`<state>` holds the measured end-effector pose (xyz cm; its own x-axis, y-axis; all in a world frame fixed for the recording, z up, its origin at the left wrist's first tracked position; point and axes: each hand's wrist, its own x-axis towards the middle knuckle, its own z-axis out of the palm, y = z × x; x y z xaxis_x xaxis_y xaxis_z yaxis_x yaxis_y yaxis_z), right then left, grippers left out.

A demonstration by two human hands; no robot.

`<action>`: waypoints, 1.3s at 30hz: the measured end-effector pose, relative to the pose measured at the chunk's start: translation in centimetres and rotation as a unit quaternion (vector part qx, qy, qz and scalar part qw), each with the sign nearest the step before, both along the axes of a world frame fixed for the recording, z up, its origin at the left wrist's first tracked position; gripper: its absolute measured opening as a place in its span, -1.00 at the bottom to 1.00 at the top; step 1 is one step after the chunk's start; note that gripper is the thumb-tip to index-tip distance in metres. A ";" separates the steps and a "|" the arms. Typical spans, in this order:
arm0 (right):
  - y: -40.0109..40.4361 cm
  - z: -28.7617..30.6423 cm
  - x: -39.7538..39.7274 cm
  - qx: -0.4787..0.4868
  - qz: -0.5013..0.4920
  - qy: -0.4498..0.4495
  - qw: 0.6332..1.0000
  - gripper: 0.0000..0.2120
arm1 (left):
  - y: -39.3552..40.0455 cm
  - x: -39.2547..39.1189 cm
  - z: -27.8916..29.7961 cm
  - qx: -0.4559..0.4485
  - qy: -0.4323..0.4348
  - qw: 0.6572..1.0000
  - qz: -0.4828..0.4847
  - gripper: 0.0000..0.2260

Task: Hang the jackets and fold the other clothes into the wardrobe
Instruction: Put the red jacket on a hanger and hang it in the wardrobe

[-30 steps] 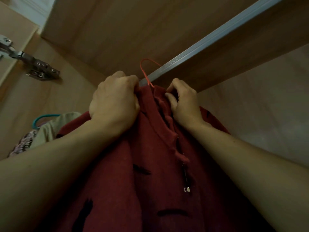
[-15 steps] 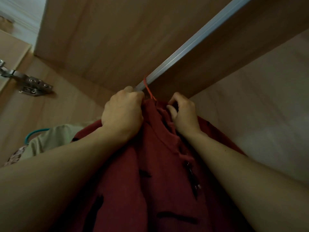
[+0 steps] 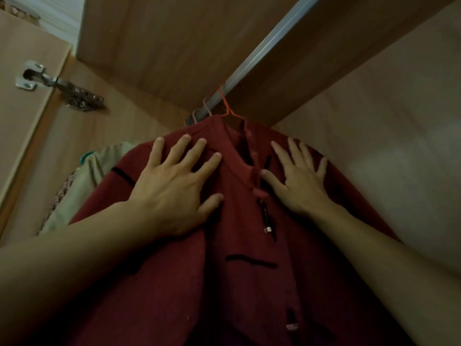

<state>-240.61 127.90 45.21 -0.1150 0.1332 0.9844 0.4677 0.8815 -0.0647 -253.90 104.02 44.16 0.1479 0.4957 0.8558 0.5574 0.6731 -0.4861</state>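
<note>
Red jacket [image 3: 244, 283] hanging, apparently under both flat hands, left hand [image 3: 174, 188], right hand [image 3: 299, 181]

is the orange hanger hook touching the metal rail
Touching: the head view shows the orange hanger hook looped over the metal rail, with the red jacket hanging below it.

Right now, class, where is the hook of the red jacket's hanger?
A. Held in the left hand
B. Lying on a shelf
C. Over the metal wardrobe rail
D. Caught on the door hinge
C: the orange hanger hook loops over the metal rail, while the left hand and right hand lie spread flat on the red jacket.
</note>
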 end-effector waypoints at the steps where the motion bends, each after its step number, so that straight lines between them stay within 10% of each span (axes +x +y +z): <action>1: 0.3 -1.3 0.2 -0.014 -0.003 0.000 1.000 -0.27 | -0.1 -0.4 -0.9 -0.002 -0.003 1.000 -0.004 -0.23; 21: 6.4 -9.3 -10.6 -0.098 0.071 -0.129 0.984 -0.13 | 3.5 -6.6 -3.6 -0.010 0.015 0.992 0.126 -0.15; 39: -0.2 -22.6 -1.5 -0.129 -0.059 -0.129 0.981 -0.25 | -1.7 -0.7 -17.7 -0.102 -0.090 0.990 0.021 -0.27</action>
<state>-242.12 127.72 22.60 -0.3257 0.4014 0.8560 0.5954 0.7904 -0.1441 -254.60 102.36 26.50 -0.0220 0.6633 0.7480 0.6216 0.5951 -0.5094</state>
